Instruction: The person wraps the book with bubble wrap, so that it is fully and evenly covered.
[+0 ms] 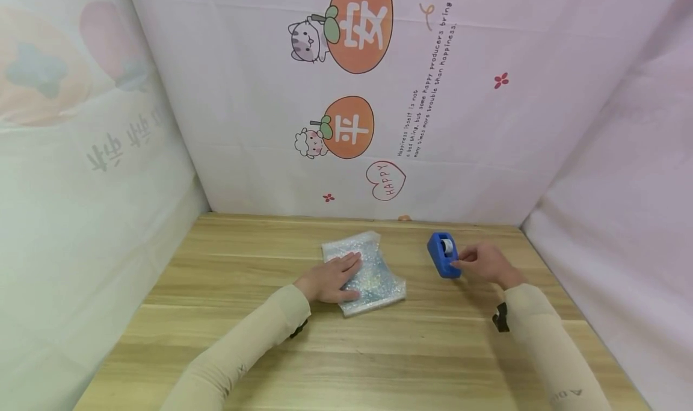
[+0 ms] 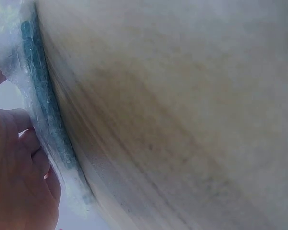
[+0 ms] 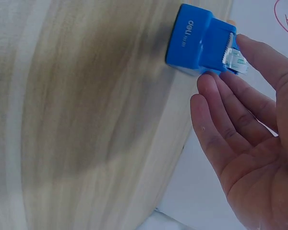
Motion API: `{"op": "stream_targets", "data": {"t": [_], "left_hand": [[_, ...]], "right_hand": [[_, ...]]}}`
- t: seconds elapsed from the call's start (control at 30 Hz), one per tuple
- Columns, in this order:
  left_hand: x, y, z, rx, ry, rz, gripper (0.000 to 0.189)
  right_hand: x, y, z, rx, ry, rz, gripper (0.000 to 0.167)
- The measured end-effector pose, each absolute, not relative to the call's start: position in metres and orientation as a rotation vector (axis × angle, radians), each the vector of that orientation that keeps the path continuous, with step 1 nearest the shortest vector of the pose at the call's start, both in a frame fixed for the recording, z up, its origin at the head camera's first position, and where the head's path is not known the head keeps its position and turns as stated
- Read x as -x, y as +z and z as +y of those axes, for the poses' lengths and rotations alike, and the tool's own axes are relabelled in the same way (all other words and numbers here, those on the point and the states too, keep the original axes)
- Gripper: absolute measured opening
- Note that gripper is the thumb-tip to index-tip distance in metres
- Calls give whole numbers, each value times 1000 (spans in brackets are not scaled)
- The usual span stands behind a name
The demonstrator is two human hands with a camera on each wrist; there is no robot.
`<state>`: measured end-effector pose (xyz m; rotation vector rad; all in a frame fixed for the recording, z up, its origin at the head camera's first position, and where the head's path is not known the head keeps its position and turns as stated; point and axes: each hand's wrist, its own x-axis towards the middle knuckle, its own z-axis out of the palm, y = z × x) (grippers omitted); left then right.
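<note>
A bubble-wrapped packet (image 1: 373, 278) with something blue-green inside lies flat on the wooden table. My left hand (image 1: 331, 278) rests on its left part, fingers stretched out. From the side, the left wrist view shows the packet's blue-green edge (image 2: 43, 86) through the clear wrap, beside the left hand (image 2: 21, 167). To the right stands a blue tape dispenser (image 1: 443, 254) with a roll in it. My right hand (image 1: 487, 263) is at its front end. In the right wrist view, the thumb and fingertips of the right hand (image 3: 249, 115) bracket the loose tape end (image 3: 236, 61) at the toothed cutter.
The wood-grain table (image 1: 260, 363) ends at a printed cloth wall (image 1: 260, 146) behind. White cloth also hangs along the left (image 1: 108, 218) and right (image 1: 612, 218) sides. The dispenser stands near the table's back edge, a hand's width or so from the packet.
</note>
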<state>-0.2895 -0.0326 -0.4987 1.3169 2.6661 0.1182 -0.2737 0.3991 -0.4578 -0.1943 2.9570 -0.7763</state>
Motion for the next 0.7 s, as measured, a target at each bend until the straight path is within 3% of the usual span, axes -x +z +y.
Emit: {"op": "stream_targets", "data": {"t": [0.7], "left_hand": [[288, -497, -32, -1307, 126, 2660, 83]], "right_hand": [[276, -461, 395, 88, -762, 2924, 25]]}}
